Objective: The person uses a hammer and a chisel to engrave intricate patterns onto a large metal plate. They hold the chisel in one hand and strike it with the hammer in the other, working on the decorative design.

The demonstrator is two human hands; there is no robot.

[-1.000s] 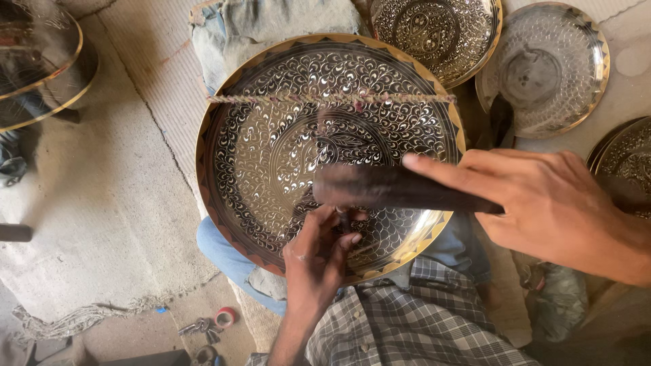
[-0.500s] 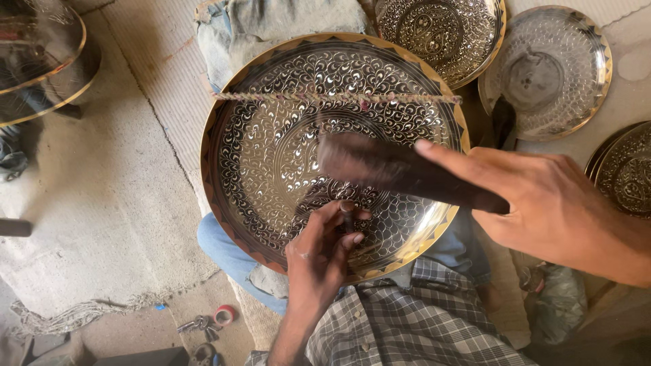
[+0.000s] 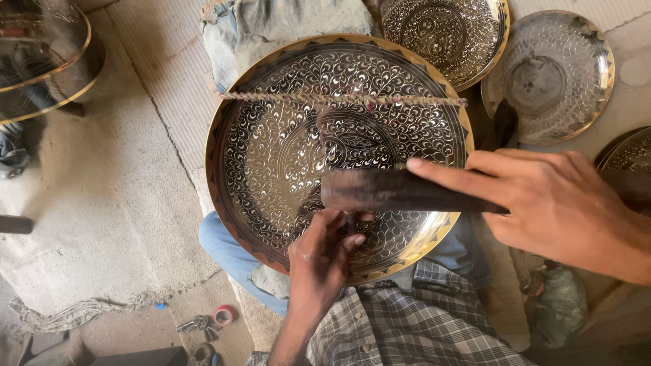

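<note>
large engraved brass tray (image 3: 285,156) resting on the lap, left hand (image 3: 322,261) pinching a small chisel (image 3: 349,220) against its lower surface, right hand (image 3: 556,203) gripping a dark hammer (image 3: 400,191) above it, twisted cord (image 3: 339,99) across the tray

No packages, labels, signs or screens show anywhere in this view.

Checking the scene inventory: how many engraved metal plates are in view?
5, maybe more out of frame. The large plate under both hands; a second plate at top centre; a third plate at top right; a fourth plate cut off at right edge; a fifth plate at top left.
</note>
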